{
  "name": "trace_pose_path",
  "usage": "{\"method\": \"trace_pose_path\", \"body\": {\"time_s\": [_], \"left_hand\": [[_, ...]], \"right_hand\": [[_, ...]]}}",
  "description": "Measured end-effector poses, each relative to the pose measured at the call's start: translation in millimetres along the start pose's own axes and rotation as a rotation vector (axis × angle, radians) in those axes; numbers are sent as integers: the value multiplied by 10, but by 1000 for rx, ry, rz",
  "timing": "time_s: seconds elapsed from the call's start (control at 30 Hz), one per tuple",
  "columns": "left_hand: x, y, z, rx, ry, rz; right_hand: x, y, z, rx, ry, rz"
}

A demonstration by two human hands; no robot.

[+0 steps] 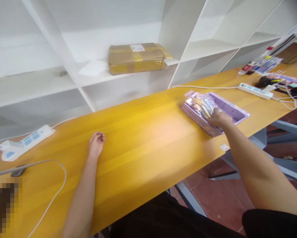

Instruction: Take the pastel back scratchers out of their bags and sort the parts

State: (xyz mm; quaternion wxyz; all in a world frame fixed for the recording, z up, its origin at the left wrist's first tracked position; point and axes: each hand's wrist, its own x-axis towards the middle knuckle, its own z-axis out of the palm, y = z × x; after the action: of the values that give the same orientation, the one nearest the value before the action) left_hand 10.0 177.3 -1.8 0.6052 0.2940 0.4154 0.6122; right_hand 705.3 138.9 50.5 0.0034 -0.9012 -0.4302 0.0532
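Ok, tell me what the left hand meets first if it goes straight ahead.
Past bare tabletop, the left hand would probably meet the white shelving first; depth is unclear.

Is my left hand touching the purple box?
No, your left hand rests on bare tabletop, well apart from the purple box.

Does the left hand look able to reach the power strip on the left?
Likely yes. The left hand is toward that side of the table, and nothing seems to stand between it and the power strip.
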Motion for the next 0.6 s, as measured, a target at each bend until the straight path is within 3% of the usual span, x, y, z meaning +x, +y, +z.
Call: {"method": "trace_pose_path", "body": {"time_s": [0.4, 0.6], "left_hand": [[32, -19, -14, 20, 7, 2], [23, 1, 0, 39, 3, -1]], "right_hand": [[-164, 16, -47, 33, -47, 70], [-176, -49, -33, 44, 18, 92]]}}
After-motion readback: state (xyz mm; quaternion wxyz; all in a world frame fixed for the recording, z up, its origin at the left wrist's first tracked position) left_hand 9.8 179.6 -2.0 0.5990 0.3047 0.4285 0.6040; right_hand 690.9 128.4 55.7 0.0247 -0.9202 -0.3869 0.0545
